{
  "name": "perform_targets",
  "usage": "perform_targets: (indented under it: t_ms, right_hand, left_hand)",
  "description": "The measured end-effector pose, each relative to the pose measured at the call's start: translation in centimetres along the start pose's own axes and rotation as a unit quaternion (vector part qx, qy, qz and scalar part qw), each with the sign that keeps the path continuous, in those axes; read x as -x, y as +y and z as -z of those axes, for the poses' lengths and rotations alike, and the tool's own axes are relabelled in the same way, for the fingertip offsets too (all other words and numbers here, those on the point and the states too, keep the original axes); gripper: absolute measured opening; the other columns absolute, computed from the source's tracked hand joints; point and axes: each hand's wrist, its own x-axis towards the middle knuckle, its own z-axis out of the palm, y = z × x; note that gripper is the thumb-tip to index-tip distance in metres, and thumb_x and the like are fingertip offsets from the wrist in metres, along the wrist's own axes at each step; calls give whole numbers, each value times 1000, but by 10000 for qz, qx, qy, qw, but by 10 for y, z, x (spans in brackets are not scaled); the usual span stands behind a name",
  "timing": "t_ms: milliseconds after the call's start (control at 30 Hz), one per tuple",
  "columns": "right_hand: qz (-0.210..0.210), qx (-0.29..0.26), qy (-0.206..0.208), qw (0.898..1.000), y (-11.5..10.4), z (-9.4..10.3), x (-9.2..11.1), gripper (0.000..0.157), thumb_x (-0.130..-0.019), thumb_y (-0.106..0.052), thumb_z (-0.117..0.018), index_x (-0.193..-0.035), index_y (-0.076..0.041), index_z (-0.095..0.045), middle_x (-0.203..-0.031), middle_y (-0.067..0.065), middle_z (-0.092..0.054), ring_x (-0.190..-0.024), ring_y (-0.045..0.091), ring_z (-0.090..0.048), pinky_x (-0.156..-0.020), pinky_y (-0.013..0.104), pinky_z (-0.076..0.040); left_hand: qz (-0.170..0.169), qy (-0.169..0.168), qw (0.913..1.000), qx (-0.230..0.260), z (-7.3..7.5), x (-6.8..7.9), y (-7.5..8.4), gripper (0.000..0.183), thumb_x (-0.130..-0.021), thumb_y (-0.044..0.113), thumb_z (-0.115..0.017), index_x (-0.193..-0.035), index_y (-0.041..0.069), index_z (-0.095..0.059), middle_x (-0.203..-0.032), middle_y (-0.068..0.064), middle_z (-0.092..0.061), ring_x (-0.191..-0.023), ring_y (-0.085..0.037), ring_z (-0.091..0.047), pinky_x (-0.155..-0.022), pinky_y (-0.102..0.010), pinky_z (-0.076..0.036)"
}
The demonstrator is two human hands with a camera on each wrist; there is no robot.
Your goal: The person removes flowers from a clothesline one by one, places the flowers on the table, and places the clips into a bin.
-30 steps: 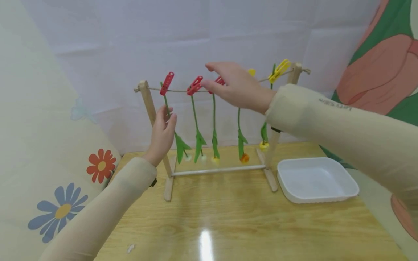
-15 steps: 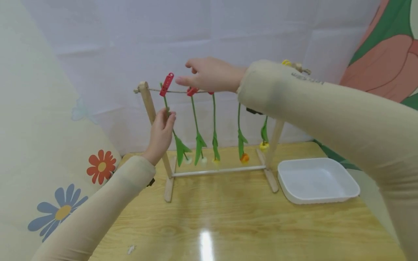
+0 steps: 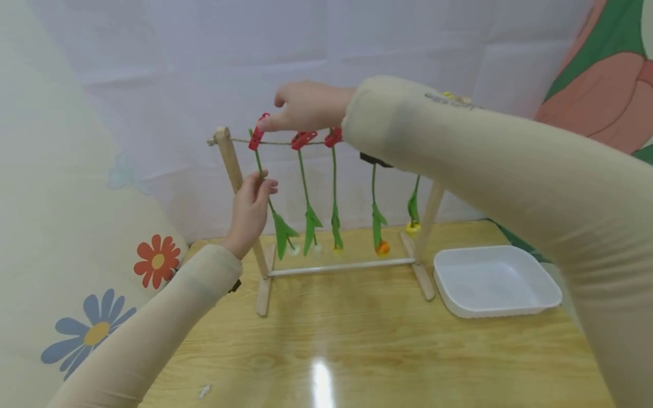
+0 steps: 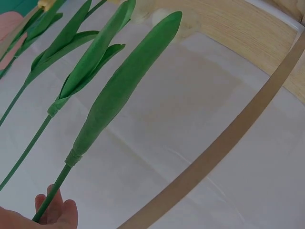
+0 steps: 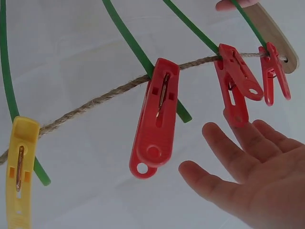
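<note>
My left hand [image 3: 249, 212] holds the green stem [image 3: 258, 164] of the leftmost artificial flower, which hangs head down. In the left wrist view, that stem passes between the fingers below a long green leaf [image 4: 119, 90]. A red clothespin [image 3: 255, 140] clips this flower to a twine cord [image 5: 109, 95]. My right hand [image 3: 308, 107] is up at the cord, its thumb overlapping that clothespin in the head view. From the right wrist, its fingers [image 5: 224, 145] look spread and relaxed near the middle red clothespin [image 5: 233, 86], with nothing gripped.
Several more flowers hang upside down, one with an orange bloom [image 3: 382, 247]. Wooden posts [image 3: 230, 161] carry the cord, joined low by a white rod [image 3: 342, 266]. A yellow clothespin [image 5: 21, 162] sits farther along. On the wooden table [image 3: 357, 345], a white tray [image 3: 502, 312] stands right.
My right hand has moved left along the cord, from the third red clothespin to the leftmost one. The left hand stays at the same stem, nearly still.
</note>
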Motion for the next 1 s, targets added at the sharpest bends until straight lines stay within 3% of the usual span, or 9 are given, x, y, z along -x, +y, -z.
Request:
perform_targets:
  t_ms: [133, 267, 367, 433, 533, 767, 1000]
  right_hand:
    - [57, -112, 50, 9999, -1, -1, -1, 74, -102, -56, -46, -156, -7, -31, -159, 8, -37, -137, 20, -46, -114, 38, -41]
    - [157, -300, 15, 9994, -3, -5, -4, 59, -103, -51, -48, -142, -7, -50, -136, 7, -55, -107, 17, -57, -93, 29, -51]
    - [152, -459, 15, 9988, -4, -8, -9, 48, -103, -48, -51, -129, -8, -58, -110, 3, -57, -83, 14, -53, -74, 24, -50]
    - [123, -516, 54, 9986, -5, -10, -11, 43, -103, -46, -52, -124, -9, -58, -102, 1, -53, -78, 13, -49, -69, 22, -49]
    - [128, -548, 167, 9983, -6, -11, -14, 38, -103, -42, -53, -120, -9, -58, -95, 0, -51, -75, 13, -46, -66, 22, -46]
    - [161, -734, 507, 9959, -4, -13, -19, 29, -103, -35, -56, -112, -8, -61, -105, 3, -60, -85, 13, -49, -70, 23, -45]
    - [361, -929, 1059, 9894, -1, -18, -16, 19, -101, -29, -60, -100, -10, -64, -104, 0, -62, -84, 13, -49, -68, 23, -44]
  left_hand:
    - [61, 42, 9999, 85, -2, 2, 0, 33, -107, 6, -40, -135, -10, -49, -119, -29, -63, -111, -39, -63, -106, -42, -49]
    - [139, 70, 9998, 123, -3, 4, 0, 33, -108, 6, -39, -134, -10, -50, -118, -29, -63, -109, -39, -64, -106, -42, -49]
    - [104, 138, 9998, 117, -4, 4, 0, 31, -108, 5, -40, -132, -9, -53, -116, -29, -65, -107, -40, -65, -105, -41, -50]
    - [85, 179, 9997, 127, -5, 5, 0, 30, -108, 5, -40, -130, -9, -54, -114, -29, -66, -104, -39, -66, -104, -40, -51]
    - [65, 238, 9995, 182, -6, 6, 0, 29, -107, 3, -41, -128, -10, -56, -112, -30, -66, -97, -32, -68, -102, -39, -52]
    - [4, 271, 9992, 307, -7, 7, 1, 27, -107, 2, -42, -126, -11, -57, -110, -30, -66, -75, 2, -61, -98, -34, -55]
    - [18, 182, 9996, 206, -3, 7, 2, 28, -107, 5, -43, -127, -8, -58, -112, -29, -66, -73, 6, -59, -99, -36, -53]
